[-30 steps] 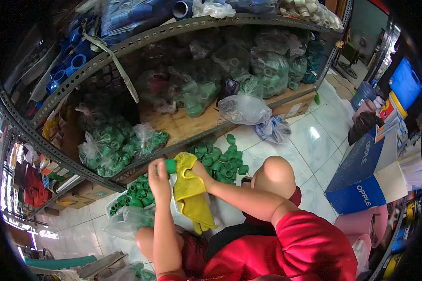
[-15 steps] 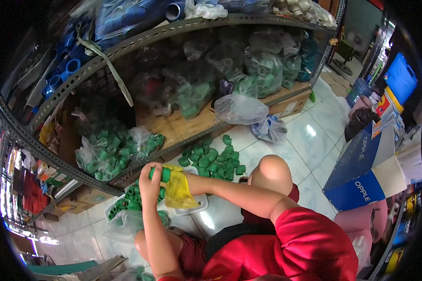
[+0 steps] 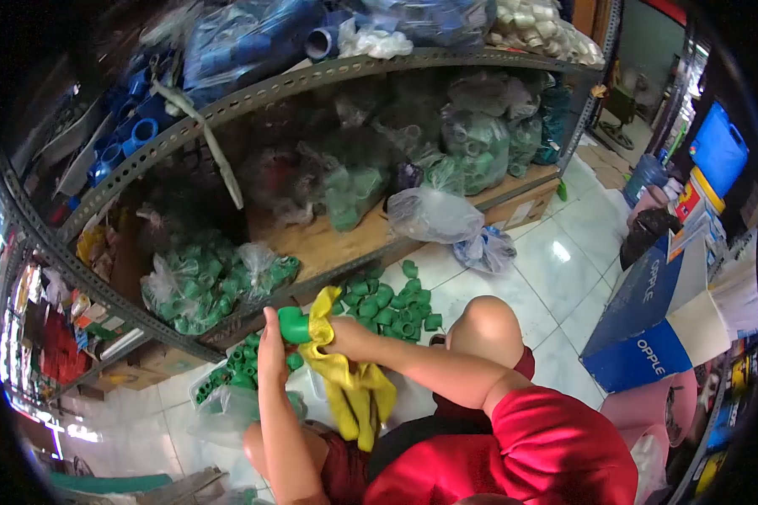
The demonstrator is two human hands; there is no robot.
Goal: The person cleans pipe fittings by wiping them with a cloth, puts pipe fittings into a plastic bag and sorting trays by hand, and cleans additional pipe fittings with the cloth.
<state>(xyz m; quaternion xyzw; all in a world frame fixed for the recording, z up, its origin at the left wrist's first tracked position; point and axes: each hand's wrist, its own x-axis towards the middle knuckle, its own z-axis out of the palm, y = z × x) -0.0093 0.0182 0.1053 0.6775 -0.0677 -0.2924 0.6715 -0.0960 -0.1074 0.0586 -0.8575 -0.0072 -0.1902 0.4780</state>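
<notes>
A green pipe fitting (image 3: 294, 325) is between my two hands. My left hand (image 3: 272, 349) is upright against its left side, with the thumb and fingers only partly showing. My right hand (image 3: 351, 338) is closed on a yellow cloth (image 3: 341, 379), whose upper part presses on the right end of the fitting and whose folds hang down over my lap. Below the hands, a white tray (image 3: 318, 385) is mostly covered by the cloth. Loose green fittings (image 3: 387, 307) lie on the floor beyond my right hand, and more green fittings (image 3: 242, 362) fill a container to the left.
A metal shelf (image 3: 354, 66) holding bagged fittings (image 3: 476, 147) runs across the front. Clear plastic bags (image 3: 434, 215) rest at its lower edge. A blue OPPLE box (image 3: 640, 349) and a pink container (image 3: 648, 408) stand at right. My knee (image 3: 484, 324) is beside the loose fittings.
The yellow cloth has swung and now hangs longer towards my lap. My left hand has turned from gripping the fitting to a flatter, upright pose beside it.
</notes>
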